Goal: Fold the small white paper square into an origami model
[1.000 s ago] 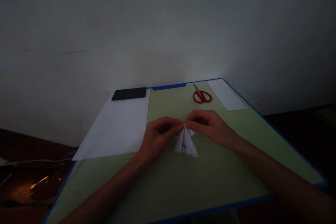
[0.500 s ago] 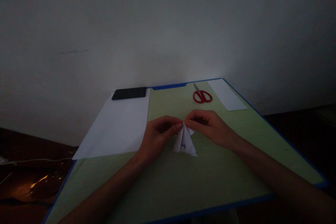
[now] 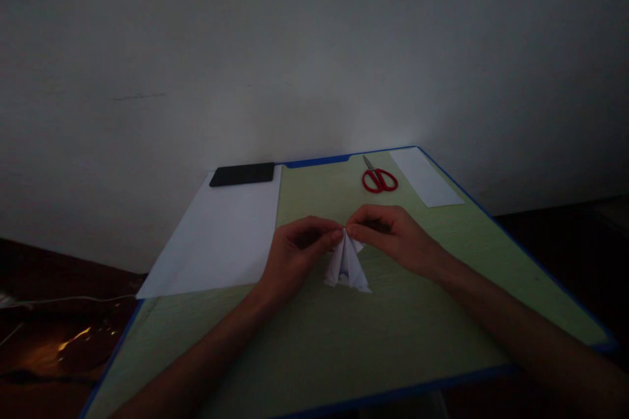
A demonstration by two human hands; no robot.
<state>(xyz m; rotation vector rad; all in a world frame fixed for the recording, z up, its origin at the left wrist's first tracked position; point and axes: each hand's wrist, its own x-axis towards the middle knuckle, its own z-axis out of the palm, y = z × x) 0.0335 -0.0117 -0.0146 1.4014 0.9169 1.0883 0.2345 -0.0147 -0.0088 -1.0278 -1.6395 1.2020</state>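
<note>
A small piece of folded white paper [image 3: 346,265] hangs over the middle of the table, pleated and flaring out towards its lower edge. My left hand [image 3: 302,245] pinches its top from the left between thumb and fingers. From the right, my right hand [image 3: 388,232] grips the same narrow tip, its thumb and forefinger closed. The fingertips of both hands nearly meet there and hide the very top of the paper.
Behind my hands lie scissors with red handles [image 3: 380,180], beside a white paper strip [image 3: 426,177]. To the left, a large white sheet [image 3: 216,236] bears a black flat device [image 3: 242,175]. The green tabletop [image 3: 314,353] has a blue edge and stands against a wall [image 3: 314,46].
Almost nothing differs. Both hands keep the same hold on the folded paper, and its lower right corner has shifted very slightly to the right.
</note>
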